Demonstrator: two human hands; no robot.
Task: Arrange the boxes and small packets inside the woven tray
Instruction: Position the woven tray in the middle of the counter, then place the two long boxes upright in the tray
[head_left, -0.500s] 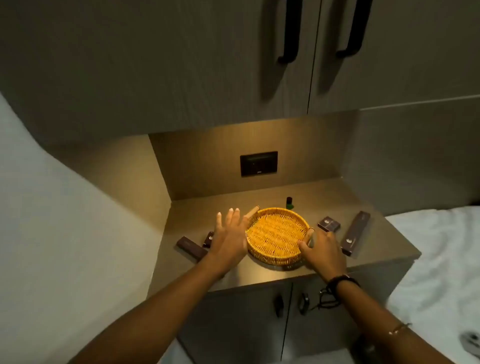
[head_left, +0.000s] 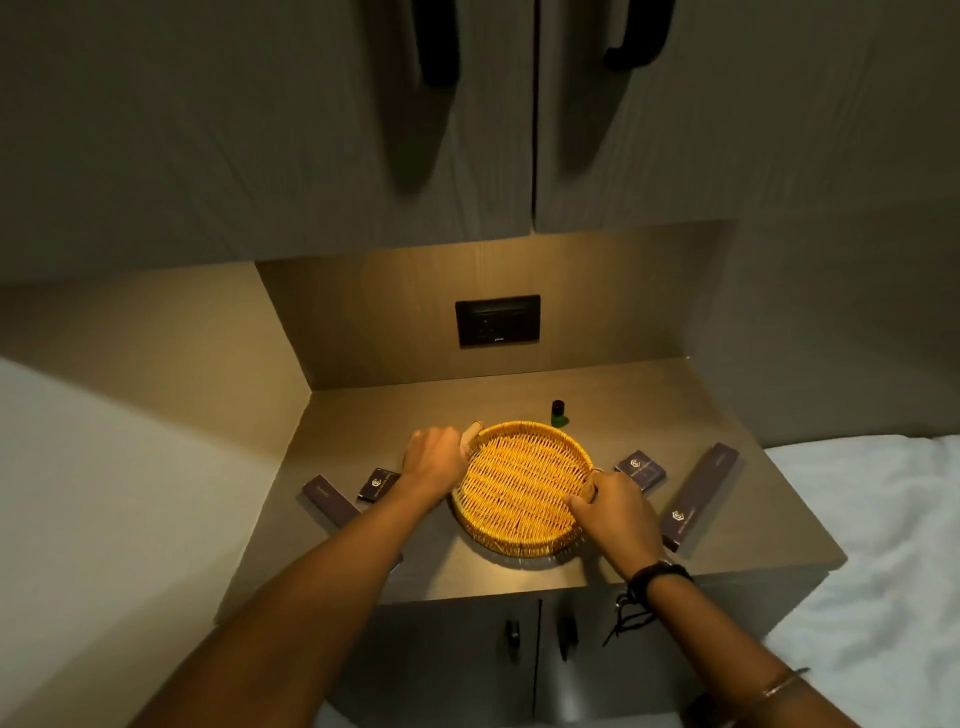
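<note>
A round woven tray (head_left: 519, 486) with nothing in it sits mid-counter under the lamp. My left hand (head_left: 435, 462) grips its left rim, thumb along the far edge. My right hand (head_left: 615, 512) grips its right rim. Left of the tray lie a long dark box (head_left: 328, 498) and a small dark packet (head_left: 379, 484), partly behind my left forearm. To the right lie a small dark box (head_left: 641, 469) and a long dark box (head_left: 698, 496), both with white logos.
A small green bottle (head_left: 558, 413) stands just behind the tray. A black switch panel (head_left: 497, 320) is on the back wall. Cabinet doors with black handles hang overhead. A white bed (head_left: 883, 545) lies right of the counter (head_left: 675, 405).
Both hands have closed onto the tray's rim; before, the left hand was spread open beside it. The view has come closer to the counter.
</note>
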